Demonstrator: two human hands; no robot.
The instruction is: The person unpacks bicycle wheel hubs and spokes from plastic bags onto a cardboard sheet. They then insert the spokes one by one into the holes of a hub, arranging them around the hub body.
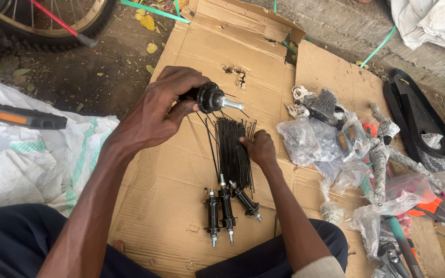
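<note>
Flattened cardboard (pixel 181 180) spread over bare dirt serves as the work surface. Item in hand: one black wheel hub (pixel 209 97) with a silver axle end, raised above the cardboard, a few thin black spokes hanging from its flange; most holes appear unfilled, so lacing looks barely begun. Left hand (pixel 158 110): fingers curled closed around the hub, arm reaching forward. Right hand (pixel 258 148): fingertips pressed onto the loose bundle of spokes (pixel 233 149), apparently pinching some. Three further hubs (pixel 226 208) lie untouched near the knees. Bagged bicycle parts (pixel 336 144) sit to the right; a wheel (pixel 42 20) rests top left.
</note>
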